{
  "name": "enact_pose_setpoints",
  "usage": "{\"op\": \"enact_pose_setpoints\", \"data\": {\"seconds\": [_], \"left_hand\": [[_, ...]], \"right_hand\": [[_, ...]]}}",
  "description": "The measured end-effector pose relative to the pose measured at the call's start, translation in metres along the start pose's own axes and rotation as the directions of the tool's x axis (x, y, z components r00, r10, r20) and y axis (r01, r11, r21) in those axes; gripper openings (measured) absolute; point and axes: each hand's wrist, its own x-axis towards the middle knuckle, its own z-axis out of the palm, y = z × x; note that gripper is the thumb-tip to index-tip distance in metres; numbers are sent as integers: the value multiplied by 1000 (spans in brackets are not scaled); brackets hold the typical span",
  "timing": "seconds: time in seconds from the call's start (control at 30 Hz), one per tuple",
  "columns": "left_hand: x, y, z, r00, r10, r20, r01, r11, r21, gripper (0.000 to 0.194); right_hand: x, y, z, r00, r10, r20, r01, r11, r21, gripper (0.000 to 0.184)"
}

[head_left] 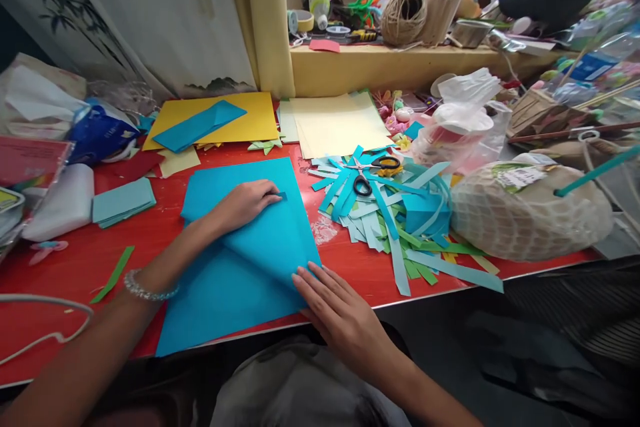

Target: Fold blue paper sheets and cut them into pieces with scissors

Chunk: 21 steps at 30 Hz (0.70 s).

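Note:
A large blue paper sheet (240, 260) lies on the red table (100, 253), with one part folded over diagonally. My left hand (245, 203) rests on the upper part of the fold, fingers curled and pinching the paper's corner. My right hand (335, 307) lies flat with fingers stretched out, pressing the folded lower right edge near the table's front. A beaded bracelet (147, 290) circles my left wrist.
Black-handled scissors (373, 173) lie on a heap of blue and green paper strips (395, 220). Yellow sheets (225, 120), cream sheets (335, 123), a pale green stack (123, 200), a netted bundle (525, 213), plastic bags and a twine ball (403, 13) crowd the back and right.

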Motion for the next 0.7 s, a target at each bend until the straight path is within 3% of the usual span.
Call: {"op": "enact_pose_setpoints", "data": {"seconds": [0.23,0.37,0.47,0.57,0.7], "left_hand": [[11,-4,3,997,55,-55,-59,996,-69,38],[12,2,4,999,-21,-49,17,997,-81,37],[15,5,3,993,-118,-15,113,976,-187,39],[18,4,-1,975,-221,38,223,942,-249,43],[20,-2,-10,973,-187,134,216,941,-259,47]], "right_hand": [[14,7,-11,1000,19,-9,-20,999,-44,38],[21,14,-14,1000,0,19,0,1000,-19,40],[23,19,-14,993,-65,95,67,998,-15,44],[24,21,-14,992,-95,86,97,995,-17,41],[26,22,-13,998,-56,28,57,998,-36,34]]}}
